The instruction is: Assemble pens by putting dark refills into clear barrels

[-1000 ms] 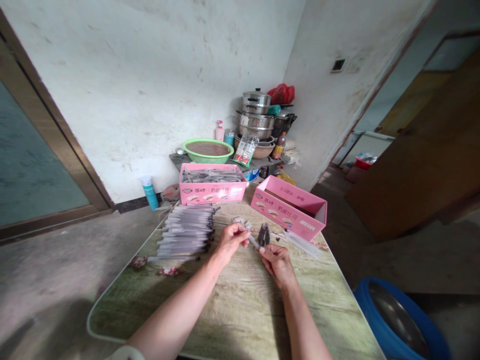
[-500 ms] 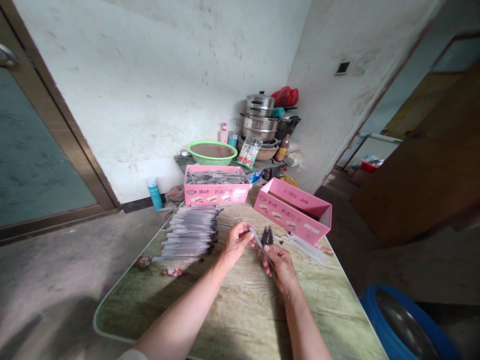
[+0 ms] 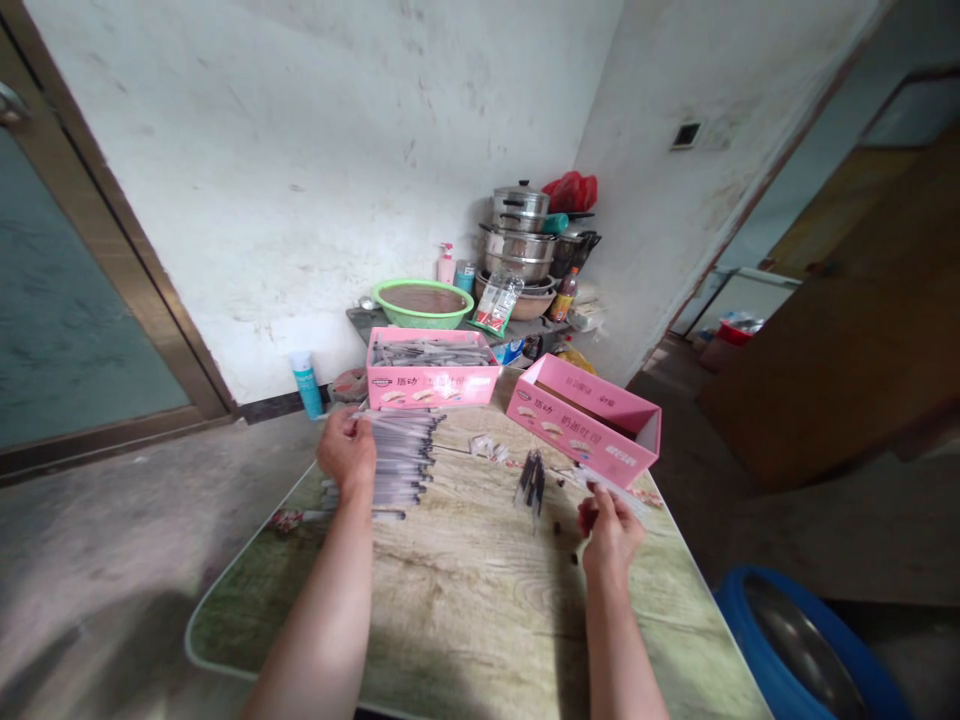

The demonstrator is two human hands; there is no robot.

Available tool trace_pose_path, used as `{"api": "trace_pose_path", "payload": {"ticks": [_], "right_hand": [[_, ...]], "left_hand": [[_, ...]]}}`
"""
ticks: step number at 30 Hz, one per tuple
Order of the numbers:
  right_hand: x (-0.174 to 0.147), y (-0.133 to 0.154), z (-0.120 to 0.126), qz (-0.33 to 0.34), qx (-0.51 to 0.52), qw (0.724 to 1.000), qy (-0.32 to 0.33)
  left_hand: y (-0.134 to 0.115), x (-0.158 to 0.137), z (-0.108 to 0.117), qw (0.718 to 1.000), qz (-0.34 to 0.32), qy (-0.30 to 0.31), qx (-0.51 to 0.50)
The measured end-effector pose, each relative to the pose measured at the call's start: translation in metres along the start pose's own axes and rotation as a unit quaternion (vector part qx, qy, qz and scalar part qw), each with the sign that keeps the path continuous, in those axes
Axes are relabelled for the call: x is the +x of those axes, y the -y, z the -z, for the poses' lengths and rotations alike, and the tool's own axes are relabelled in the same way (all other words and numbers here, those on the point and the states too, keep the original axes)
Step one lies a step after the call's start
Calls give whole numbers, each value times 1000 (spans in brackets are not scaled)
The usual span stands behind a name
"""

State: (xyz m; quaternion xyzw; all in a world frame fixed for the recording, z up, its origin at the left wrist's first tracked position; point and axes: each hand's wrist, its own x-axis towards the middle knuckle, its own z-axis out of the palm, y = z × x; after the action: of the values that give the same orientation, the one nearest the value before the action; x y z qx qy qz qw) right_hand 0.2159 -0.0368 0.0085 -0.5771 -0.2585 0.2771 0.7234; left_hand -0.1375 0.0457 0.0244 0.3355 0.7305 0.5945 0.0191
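At the left of the table, my left hand (image 3: 346, 450) is closed in a pinch on a pen at the far end of a row of translucent pens (image 3: 401, 460) with dark ends. My right hand (image 3: 611, 530) is over at the right, fingers pinched on one of the clear pen barrels (image 3: 626, 493) that lie before a pink box; the fingertips are partly hidden. Between the hands lies a small bundle of thin black-tipped pen refills (image 3: 531, 483). Small black pieces (image 3: 557, 527) are scattered near it.
One pink box (image 3: 433, 388) at the back holds many pens. A second pink box (image 3: 585, 420) sits angled at the right edge. Crumpled white bits (image 3: 487, 447) lie mid-table. Behind are a green basin (image 3: 424, 318) and stacked pots (image 3: 517, 245); a blue tub (image 3: 810, 640) stands right.
My hands have parted from the pen they held together above the middle. The left has moved left to the pen row, the right rightwards to the clear barrels. The refill bundle is now uncovered.
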Motion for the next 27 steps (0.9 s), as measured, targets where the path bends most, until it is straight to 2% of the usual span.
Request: {"api": "trace_pose_path", "payload": {"ticks": [2,4,6,8,10,11,14,19,21,23,25,27], "right_hand": [[10,0,12,19,-69,994,-77],[19,2,23,49,-214,969,-114],[26,5,31,62,-376,918,-110],[30,7,32,31,-515,854,-73],[31,9,30,-4,-600,799,-31],[31,9,28,-14,-625,780,-15],[28,8,24,-10,-662,750,3],[26,10,22,1,-677,736,0],[26,11,22,1,-683,730,12],[25,12,22,0,-686,727,19],[25,12,21,1,-689,724,20],[24,12,22,5,-693,720,24]], "left_hand": [[1,-1,1,1000,-6,-6,30],[1,-2,0,998,-29,-19,43],[3,-2,-2,997,-50,-31,44],[7,0,-4,997,-61,-37,41],[11,1,-5,996,-66,-40,40],[11,1,-5,996,-69,-41,40],[8,-2,-4,994,-88,-51,36],[-16,-20,-1,988,-149,-40,-15],[-30,-34,-2,983,-176,-4,-54],[-42,-51,-5,972,-204,64,-97],[-52,-71,-10,953,-228,158,-124],[-58,-92,-16,913,-254,285,-143]]}}
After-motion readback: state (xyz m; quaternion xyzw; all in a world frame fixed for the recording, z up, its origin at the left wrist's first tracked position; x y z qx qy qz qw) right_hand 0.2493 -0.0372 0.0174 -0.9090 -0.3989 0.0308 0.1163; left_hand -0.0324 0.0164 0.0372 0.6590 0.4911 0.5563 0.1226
